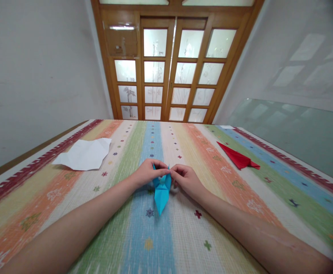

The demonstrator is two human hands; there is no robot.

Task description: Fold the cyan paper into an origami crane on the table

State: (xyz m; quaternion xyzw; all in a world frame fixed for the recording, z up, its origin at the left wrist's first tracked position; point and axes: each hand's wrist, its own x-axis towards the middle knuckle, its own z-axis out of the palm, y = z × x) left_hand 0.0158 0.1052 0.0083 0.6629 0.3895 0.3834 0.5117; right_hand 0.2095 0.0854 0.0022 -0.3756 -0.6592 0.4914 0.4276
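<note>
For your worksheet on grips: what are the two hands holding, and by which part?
Both the left hand and the right hand pinch the blue paper at its upper end; its pointed lower tip hangs free.

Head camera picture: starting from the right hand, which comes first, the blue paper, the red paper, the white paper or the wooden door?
From the right hand:
1. Blue folded paper, pinched in its fingers, mid-table.
2. Red folded paper, to its right on the cloth.
3. White paper, across on the left.
4. Wooden door, beyond the table's far end.
</note>
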